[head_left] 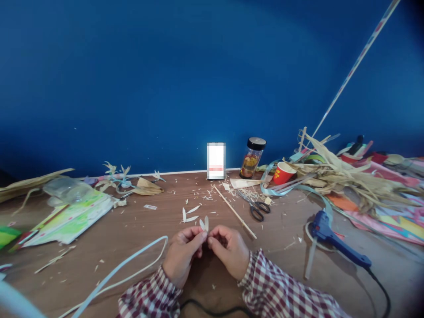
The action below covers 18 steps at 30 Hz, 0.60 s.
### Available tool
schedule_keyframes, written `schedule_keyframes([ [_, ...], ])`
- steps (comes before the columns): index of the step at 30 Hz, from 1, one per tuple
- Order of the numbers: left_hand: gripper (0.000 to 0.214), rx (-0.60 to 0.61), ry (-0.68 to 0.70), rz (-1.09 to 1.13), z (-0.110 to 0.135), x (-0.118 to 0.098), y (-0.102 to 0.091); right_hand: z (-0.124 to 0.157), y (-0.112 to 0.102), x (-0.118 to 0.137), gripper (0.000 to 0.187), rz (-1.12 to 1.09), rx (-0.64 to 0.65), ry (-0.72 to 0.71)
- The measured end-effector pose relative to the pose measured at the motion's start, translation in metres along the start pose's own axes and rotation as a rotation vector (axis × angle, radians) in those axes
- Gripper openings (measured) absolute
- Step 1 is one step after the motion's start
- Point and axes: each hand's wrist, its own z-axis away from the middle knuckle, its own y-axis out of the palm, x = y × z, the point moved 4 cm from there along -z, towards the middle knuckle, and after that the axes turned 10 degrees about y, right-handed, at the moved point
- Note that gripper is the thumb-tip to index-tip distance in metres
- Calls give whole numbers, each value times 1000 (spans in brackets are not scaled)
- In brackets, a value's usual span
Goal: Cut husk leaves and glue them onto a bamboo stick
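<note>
Head view: left hand (183,251) clamps its grip on pale, papery-looking, petal-shaped slips (206,223); right hand's (229,249) fingertips together, contents unclear.

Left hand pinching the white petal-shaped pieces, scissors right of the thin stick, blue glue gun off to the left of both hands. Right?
One error: the blue glue gun lies to the right of both hands, as the head view shows. The left hand, white petal-shaped pieces, scissors and thin stick are as you said.
</note>
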Motion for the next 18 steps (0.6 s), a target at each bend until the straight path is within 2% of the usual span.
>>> schedule_keyframes([
  [12,18,-26,29,54,1,0,0,1,2,1,15,22,-8,-11],
  [15,19,-69,9,120,1,0,-2,1,1,0,15,91,-26,-43],
  [18,22,-149,-26,149,2,-1,-4,0,-7,2,13,264,-113,-108],
])
